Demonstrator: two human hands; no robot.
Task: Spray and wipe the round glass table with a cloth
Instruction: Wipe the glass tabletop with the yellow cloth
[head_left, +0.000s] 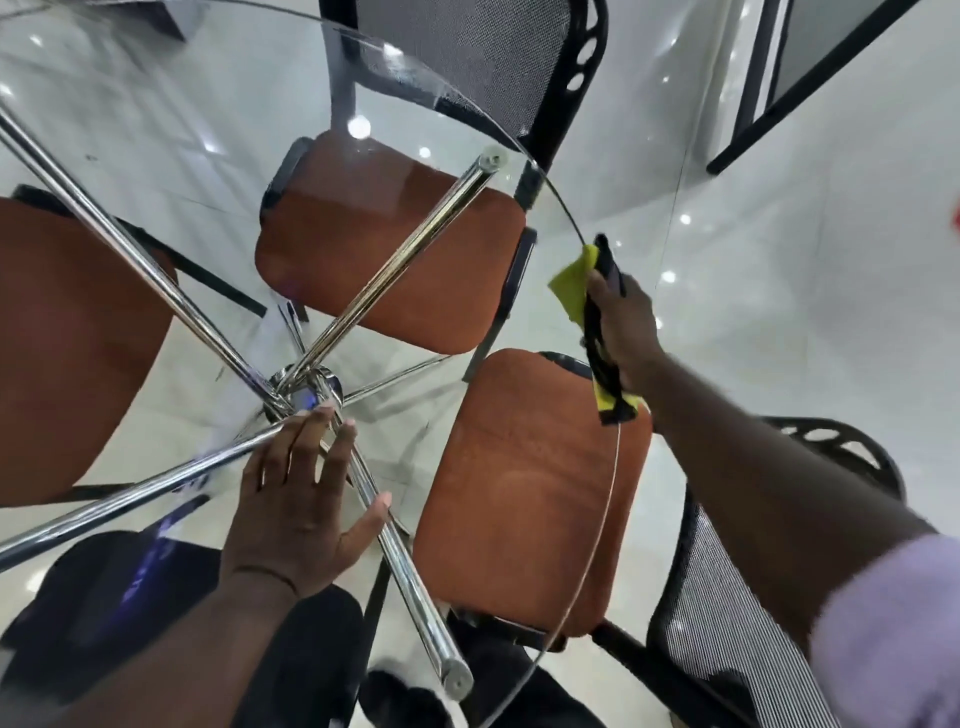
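The round glass table (218, 130) fills the left and middle of the head view; its thin rim curves down the right side. Chrome legs (384, 265) cross under the glass at a central hub. My left hand (306, 499) lies flat on the glass with fingers spread, holding nothing. My right hand (623, 327) is at the right rim, shut on a yellow and black cloth (571, 283) folded over the glass edge. A wet, smeared patch shows on the glass near the far rim. No spray bottle is in view.
Three chairs with orange seats stand under the table: one at the far side (395, 244), one at the left (67, 338), one at the near right (524, 488). A black mesh chair back (727, 597) is close to my right arm. White glossy floor (779, 260) surrounds everything.
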